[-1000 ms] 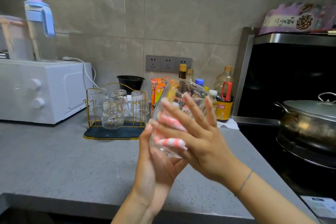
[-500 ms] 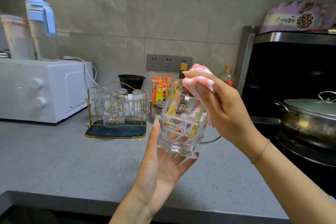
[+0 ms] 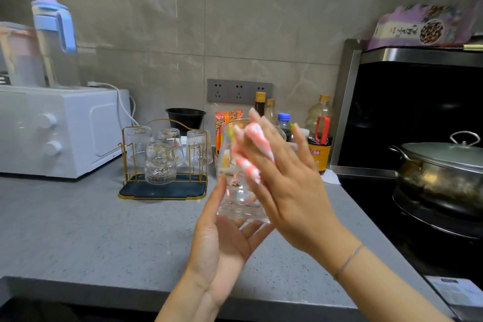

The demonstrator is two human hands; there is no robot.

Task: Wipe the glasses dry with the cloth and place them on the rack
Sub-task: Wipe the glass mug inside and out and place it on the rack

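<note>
A clear printed glass (image 3: 233, 191) stands upright on the palm of my left hand (image 3: 224, 240), thumb up along its left side, fingers under its base. My right hand (image 3: 282, 178) lies flat against the glass's right side with straight fingers, pressing a pink-and-white striped cloth (image 3: 254, 150) onto it. The cloth shows between the fingers and is partly hidden by them. The gold wire rack (image 3: 163, 162) on a dark blue tray stands behind on the grey counter, with several upturned glasses (image 3: 160, 162) in it.
A white microwave (image 3: 60, 131) with pitchers on top stands at the left. Bottles and sauce packets (image 3: 317, 136) line the wall behind my hands. A black bowl (image 3: 186, 117) sits behind the rack. A lidded steel pot (image 3: 441, 165) rests on the dark stove at the right.
My right hand has come down from the glass's rim, where it pinched the cloth, to lie flat on the glass's side. The left hand still carries the glass, slightly higher.
</note>
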